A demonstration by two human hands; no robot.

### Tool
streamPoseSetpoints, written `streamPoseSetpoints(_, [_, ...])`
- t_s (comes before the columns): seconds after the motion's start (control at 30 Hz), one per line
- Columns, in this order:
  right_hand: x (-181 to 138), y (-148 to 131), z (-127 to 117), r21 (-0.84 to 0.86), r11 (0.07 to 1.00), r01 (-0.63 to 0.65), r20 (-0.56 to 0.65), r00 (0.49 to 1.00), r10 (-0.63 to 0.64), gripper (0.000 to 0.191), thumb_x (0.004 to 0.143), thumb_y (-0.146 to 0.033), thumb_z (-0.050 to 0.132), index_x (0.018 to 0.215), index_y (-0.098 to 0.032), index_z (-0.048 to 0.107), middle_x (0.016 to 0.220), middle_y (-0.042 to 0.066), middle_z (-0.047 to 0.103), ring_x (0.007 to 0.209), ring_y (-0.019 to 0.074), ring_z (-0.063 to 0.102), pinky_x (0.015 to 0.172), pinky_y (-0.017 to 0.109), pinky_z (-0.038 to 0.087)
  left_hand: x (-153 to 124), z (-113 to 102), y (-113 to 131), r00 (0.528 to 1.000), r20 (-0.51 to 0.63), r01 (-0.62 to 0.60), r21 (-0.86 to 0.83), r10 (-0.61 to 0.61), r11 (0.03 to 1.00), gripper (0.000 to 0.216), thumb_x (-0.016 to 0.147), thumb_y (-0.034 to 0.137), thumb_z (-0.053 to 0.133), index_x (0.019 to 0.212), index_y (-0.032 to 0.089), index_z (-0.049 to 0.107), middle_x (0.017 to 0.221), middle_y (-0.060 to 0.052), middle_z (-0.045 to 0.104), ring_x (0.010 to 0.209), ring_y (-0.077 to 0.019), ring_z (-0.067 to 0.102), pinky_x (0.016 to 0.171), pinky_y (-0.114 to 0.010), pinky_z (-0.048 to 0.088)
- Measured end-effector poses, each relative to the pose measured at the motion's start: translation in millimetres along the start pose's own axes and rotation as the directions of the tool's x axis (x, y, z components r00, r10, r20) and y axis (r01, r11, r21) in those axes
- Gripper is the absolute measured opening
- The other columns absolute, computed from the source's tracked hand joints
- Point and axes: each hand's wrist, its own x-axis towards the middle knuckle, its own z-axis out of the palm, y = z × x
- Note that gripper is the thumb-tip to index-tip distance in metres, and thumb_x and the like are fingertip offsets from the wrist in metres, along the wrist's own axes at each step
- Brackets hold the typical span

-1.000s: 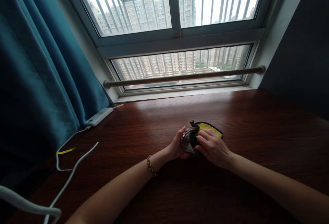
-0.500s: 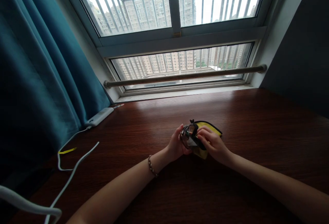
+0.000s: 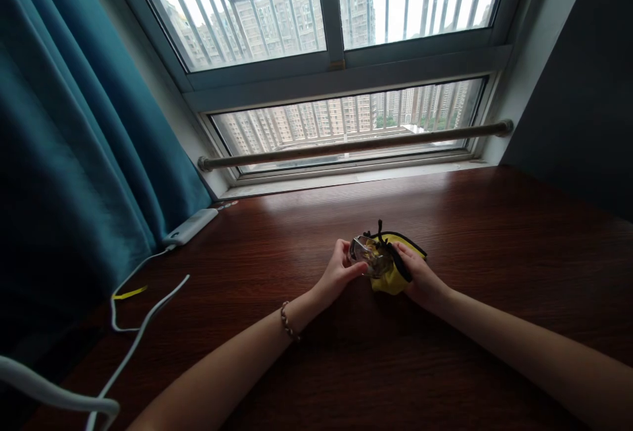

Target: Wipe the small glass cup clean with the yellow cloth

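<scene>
My left hand (image 3: 342, 271) is closed round a clear, shiny, rounded thing (image 3: 363, 251), thumb along its near side and fingers at its far left. Its exact kind is hard to make out. The right end of the clear thing lies at the mouth of a yellow pouch (image 3: 393, 281) with a black edge and a black cord standing up at the top. My right hand (image 3: 416, 276) grips the pouch from its right side, fingers partly hidden behind it. Both hands are just above the brown wooden surface (image 3: 316, 365).
To the left lie a white power strip (image 3: 190, 227), white cables (image 3: 143, 335) and a yellow tie (image 3: 131, 292). A blue curtain (image 3: 93, 121) hangs there. Behind the wooden surface, a rail (image 3: 346, 147) crosses the window; a dark wall (image 3: 578, 108) stands at right.
My right hand has moved from the pouch's black opening to its right side, and now grips it. The clear thing has turned and reaches into the pouch mouth; my left thumb now lies across its front.
</scene>
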Motion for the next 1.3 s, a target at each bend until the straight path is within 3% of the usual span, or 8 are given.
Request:
streamPoseSetpoints(0.17, [4,0,-5,0.122,0.991,-0.047,-0.078,0.995,0.057,0.039,0.076,-0.047,0.068,0.099,-0.018,0.055,0.093,0.008,0.065,0.079,0.0179,0.063,0.076,0.033,0.052,-5,2,2,0.989,0.134,-0.086,0.214,0.058,0.973,0.086,0.049,0.017,0.087,0.122,0.02,0.042,0.117,-0.012,0.06,0.109,-0.0247,0.058,0.095,-0.036,0.045])
streamPoseSetpoints(0.33, [5,-4,-6,0.156,0.986,-0.057,-0.097,0.993,0.073,0.039,0.072,-0.042,0.075,0.097,-0.018,0.057,0.091,0.004,0.064,0.076,0.013,0.061,0.072,0.026,0.05,-8,0,-7,0.971,0.223,-0.16,0.36,0.082,0.919,0.091,0.052,0.02,0.086,0.13,0.019,0.038,0.123,-0.014,0.054,0.111,-0.026,0.056,0.098,-0.04,0.045])
streamPoseSetpoints(0.57, [0,-4,2,0.135,0.99,-0.032,-0.008,0.999,0.033,0.042,0.068,-0.038,0.08,0.083,-0.018,0.047,0.079,-0.003,0.057,0.071,0.0076,0.055,0.064,0.019,0.045,-3,0,-13,0.969,0.131,-0.245,0.377,0.211,0.893,0.094,0.051,0.022,0.087,0.132,0.022,0.039,0.128,-0.011,0.037,0.108,-0.0221,0.056,0.098,-0.04,0.048])
streamPoseSetpoints(0.9, [-10,4,4,-0.201,0.971,0.127,0.23,0.97,-0.08,0.039,0.08,-0.045,0.068,0.095,-0.02,0.042,0.085,-0.001,0.047,0.077,0.0112,0.048,0.071,0.026,0.041,-7,1,-10,0.991,0.049,-0.129,0.2,0.121,0.971,0.091,0.044,0.024,0.09,0.116,0.022,0.035,0.115,-0.01,0.055,0.1,-0.0238,0.061,0.087,-0.038,0.049])
streamPoseSetpoints(1.0, [-14,6,7,-0.407,0.863,0.3,0.309,0.934,-0.178,0.027,0.084,-0.039,0.062,0.093,-0.02,0.045,0.088,0.001,0.046,0.08,0.0137,0.046,0.072,0.028,0.04,-6,-1,-7,0.997,-0.002,-0.076,0.108,0.077,0.991,0.072,0.054,0.044,0.084,0.11,0.017,0.046,0.105,-0.009,0.061,0.094,-0.0224,0.061,0.085,-0.035,0.048])
streamPoseSetpoints(1.13, [-24,1,14,-0.622,0.567,0.539,0.509,0.829,-0.23,0.013,0.085,-0.023,0.06,0.087,-0.019,0.047,0.097,0.004,0.045,0.09,0.0155,0.045,0.08,0.03,0.039,-3,0,-6,0.999,-0.031,0.021,-0.032,-0.022,0.999,0.065,0.07,0.071,0.057,0.095,0.012,0.06,0.087,-0.01,0.066,0.08,-0.0218,0.062,0.076,-0.035,0.048])
streamPoseSetpoints(1.23, [-28,0,17,-0.638,0.502,0.584,0.567,0.797,-0.207,0.009,0.088,-0.02,0.053,0.086,-0.019,0.045,0.099,0.004,0.045,0.089,0.0148,0.046,0.079,0.029,0.041,-1,0,-5,0.996,-0.017,0.089,-0.124,-0.092,0.988,0.069,0.071,0.075,0.051,0.089,0.01,0.065,0.08,-0.011,0.068,0.073,-0.0218,0.062,0.074,-0.036,0.048])
streamPoseSetpoints(1.3, [-27,1,17,-0.662,0.499,0.559,0.517,0.823,-0.236,0.009,0.087,-0.016,0.051,0.084,-0.019,0.043,0.098,0.004,0.045,0.087,0.0147,0.046,0.077,0.029,0.041,-1,0,-3,0.994,-0.018,0.105,-0.167,-0.11,0.98,0.067,0.071,0.073,0.053,0.088,0.01,0.067,0.079,-0.01,0.068,0.073,-0.0207,0.062,0.076,-0.034,0.047])
